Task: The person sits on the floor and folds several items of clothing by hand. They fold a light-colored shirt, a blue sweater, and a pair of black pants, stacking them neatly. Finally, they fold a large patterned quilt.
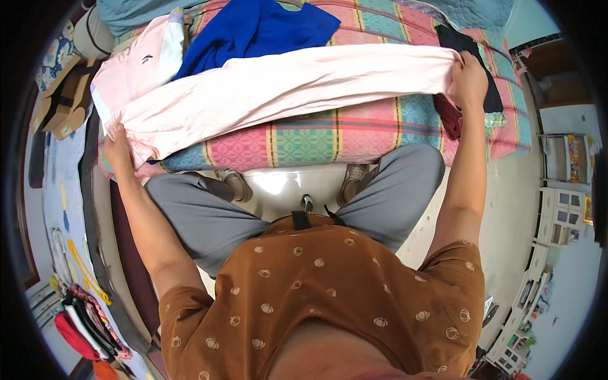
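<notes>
Pale pink trousers are stretched sideways across the front of the bed, wider at the left end and narrower at the right. My left hand grips their left end, with the fingers partly behind the cloth. At the narrow right end, my right hand is closed around the fabric. Behind the left end lies a pink garment with a small dark logo and a white-and-lavender strip; whether it is separate, I cannot tell. A blue knitted garment lies behind the trousers, partly covered by them.
Under the clothes is a bed with a pink, green and yellow checked cover. Black clothing and a dark red cloth lie by my right hand. An opened cardboard box stands at the left. White cabinets line the right side.
</notes>
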